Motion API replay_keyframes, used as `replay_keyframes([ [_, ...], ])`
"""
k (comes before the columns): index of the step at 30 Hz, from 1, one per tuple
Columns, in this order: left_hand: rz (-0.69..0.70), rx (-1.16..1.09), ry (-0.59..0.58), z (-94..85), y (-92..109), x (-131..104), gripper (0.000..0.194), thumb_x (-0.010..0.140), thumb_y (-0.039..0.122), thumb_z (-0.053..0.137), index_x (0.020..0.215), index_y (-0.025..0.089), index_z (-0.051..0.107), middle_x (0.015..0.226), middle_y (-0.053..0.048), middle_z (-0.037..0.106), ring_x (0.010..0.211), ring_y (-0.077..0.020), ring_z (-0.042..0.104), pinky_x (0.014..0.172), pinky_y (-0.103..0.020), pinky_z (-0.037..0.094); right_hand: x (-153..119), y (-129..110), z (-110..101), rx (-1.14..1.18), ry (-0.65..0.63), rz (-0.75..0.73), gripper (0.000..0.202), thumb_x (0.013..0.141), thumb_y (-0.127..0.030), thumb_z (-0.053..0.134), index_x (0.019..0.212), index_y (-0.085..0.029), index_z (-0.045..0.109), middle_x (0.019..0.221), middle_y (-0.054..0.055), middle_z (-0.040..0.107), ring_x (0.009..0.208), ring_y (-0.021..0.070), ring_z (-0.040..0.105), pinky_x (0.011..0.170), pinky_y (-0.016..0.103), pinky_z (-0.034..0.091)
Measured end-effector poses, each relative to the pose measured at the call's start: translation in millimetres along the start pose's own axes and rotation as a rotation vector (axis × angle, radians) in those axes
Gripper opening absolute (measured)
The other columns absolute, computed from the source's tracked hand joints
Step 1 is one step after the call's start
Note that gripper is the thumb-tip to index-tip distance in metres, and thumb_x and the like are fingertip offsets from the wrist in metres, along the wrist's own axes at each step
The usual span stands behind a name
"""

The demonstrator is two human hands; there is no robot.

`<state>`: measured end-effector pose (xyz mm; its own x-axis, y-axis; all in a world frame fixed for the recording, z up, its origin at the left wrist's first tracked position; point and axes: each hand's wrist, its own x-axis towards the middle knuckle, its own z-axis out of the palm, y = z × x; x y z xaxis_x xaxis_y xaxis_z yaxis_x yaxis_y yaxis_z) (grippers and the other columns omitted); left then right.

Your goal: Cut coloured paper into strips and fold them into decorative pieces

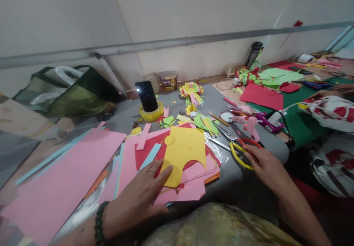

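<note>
My left hand (143, 187), with a ring and a dark beaded bracelet, rests on the lower left edge of a yellow paper sheet (189, 146), its fingers spread. The sheet has curved cuts along its lower right side and lies on a stack of pink (193, 192) and red paper. At the right, the fingers of my right hand (258, 159) are closed on the handle of scissors with one yellow loop (238, 157) and one red loop. The scissors' blades point up and left, beside the stack. A light blue strip (151, 155) lies left of the yellow sheet.
Large pink sheets (69, 179) lie at the left. Behind the stack are a phone (146, 95) propped on a yellow tape roll (151, 112), green scraps and a paper flower (191, 91). A pink glue gun (247, 124) lies beyond the scissors. A person's hand (320, 94) shows far right.
</note>
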<state>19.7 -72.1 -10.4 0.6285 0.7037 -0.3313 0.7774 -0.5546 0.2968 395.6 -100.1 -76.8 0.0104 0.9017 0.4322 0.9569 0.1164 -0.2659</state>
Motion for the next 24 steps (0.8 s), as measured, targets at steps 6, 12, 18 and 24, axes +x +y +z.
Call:
replay_keyframes([
  [6,-0.071,0.057,-0.008,3.4,-3.6,-7.6,0.076,0.078,0.053,0.063,0.144,0.021,0.041,0.149,-0.022,0.039,0.136,-0.0400,0.038,0.106,-0.057,0.038,-0.4,-14.3,-4.4,-0.243,0.055,-0.042,0.044,0.097,-0.044,0.032,0.096,-0.021,0.069,0.100,0.012,0.073,0.092,0.0300,0.067,0.073,0.045,0.055],
  [12,-0.050,0.128,0.022,5.5,0.3,-12.7,0.063,0.084,0.040,0.055,0.143,0.017,0.045,0.145,-0.022,0.045,0.133,-0.0377,0.044,0.104,-0.053,0.042,18.1,-48.0,-13.9,-0.013,0.093,-0.238,0.027,0.098,-0.036,0.040,0.100,-0.023,0.063,0.093,0.008,0.073,0.088,0.0262,0.068,0.073,0.041,0.058],
  [18,-0.021,0.159,0.134,19.7,-5.7,-17.8,0.053,0.088,0.039,0.050,0.136,0.018,0.052,0.144,-0.019,0.048,0.131,-0.0348,0.047,0.103,-0.047,0.045,22.6,-95.2,-7.4,0.272,0.013,-0.462,0.013,0.094,-0.022,0.051,0.100,-0.022,0.062,0.091,0.005,0.073,0.084,0.0199,0.067,0.072,0.034,0.058],
  [24,-0.065,0.241,0.097,18.0,2.3,-22.9,0.057,0.084,0.014,0.045,0.140,0.016,0.047,0.141,-0.017,0.052,0.129,-0.0305,0.050,0.103,-0.043,0.047,15.7,-125.7,1.5,0.446,-0.137,-0.610,0.011,0.091,-0.021,0.056,0.098,-0.018,0.063,0.088,0.009,0.072,0.082,0.0205,0.066,0.069,0.033,0.056],
])
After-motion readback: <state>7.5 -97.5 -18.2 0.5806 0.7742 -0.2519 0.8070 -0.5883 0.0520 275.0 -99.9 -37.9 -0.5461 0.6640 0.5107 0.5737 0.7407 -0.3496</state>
